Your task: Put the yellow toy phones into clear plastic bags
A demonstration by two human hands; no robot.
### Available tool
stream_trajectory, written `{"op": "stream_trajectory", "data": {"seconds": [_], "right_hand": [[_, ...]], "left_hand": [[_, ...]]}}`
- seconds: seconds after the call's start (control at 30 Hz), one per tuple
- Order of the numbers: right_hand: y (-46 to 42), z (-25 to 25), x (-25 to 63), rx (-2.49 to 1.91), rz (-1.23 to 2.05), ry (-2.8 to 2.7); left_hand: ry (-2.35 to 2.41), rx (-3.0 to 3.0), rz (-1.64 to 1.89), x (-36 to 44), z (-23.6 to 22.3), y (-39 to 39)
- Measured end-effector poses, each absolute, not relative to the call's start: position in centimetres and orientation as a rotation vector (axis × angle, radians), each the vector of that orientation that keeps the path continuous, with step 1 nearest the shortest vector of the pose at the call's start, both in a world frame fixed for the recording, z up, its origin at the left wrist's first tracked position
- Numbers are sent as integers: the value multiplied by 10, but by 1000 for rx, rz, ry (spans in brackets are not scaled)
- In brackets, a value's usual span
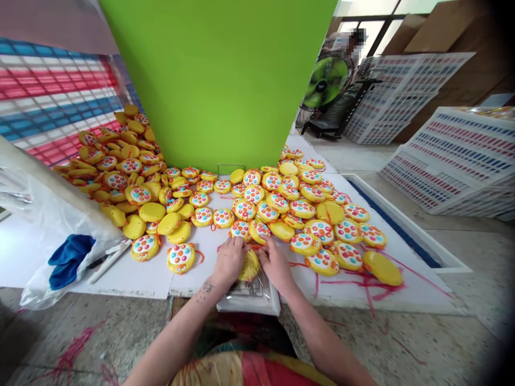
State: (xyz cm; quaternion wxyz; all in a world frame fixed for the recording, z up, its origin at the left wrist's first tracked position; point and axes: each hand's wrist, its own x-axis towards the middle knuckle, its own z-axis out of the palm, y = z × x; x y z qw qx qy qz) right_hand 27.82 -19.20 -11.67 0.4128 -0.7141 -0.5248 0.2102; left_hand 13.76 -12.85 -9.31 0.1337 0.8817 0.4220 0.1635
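Note:
In the middle at the table's front edge, a yellow turtle-shaped toy (248,266) lies plain back up, seemingly inside a clear plastic bag (263,287). My left hand (230,259) is closed at the toy's upper left, fingers bent over the bag's edge. At its upper right my right hand (276,261) is closed too, with thumb and fingers drawn together. Both sets of fingertips are partly hidden. Beneath lies a stack of clear bags (250,305) that overhangs the edge. Just beyond my hands sits another toy with coloured dots (240,229).
Many similar toys spread across the white table (156,281), with a heap (116,161) at left. A green board (225,80) stands behind. A blue cloth (72,257) and a pen (108,262) lie left. Pink strings (370,284) lie right. Beyond are a fan (328,80), crates (458,155) and a person (338,45).

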Motion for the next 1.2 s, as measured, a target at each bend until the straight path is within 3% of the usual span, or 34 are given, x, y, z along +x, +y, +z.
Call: {"op": "stream_trajectory", "data": {"seconds": [0.27,0.57,0.87,1.03,1.2], "right_hand": [[-197,-118,282,-1704,714,-1274],[-195,-115,257,-1678,580,-1090],[-201,-117,282,-1644,551,-1315],[-193,-109,281,-1737,337,-1564],[-186,-93,271,-1811,-19,-1751]], "left_hand": [[1099,2383,603,130,-96,-137],[1183,2245,475,129,-83,-137],[1397,2271,712,99,-83,-136],[1478,2119,447,93,-92,-130],[1361,1904,487,100,-97,-129]]}}
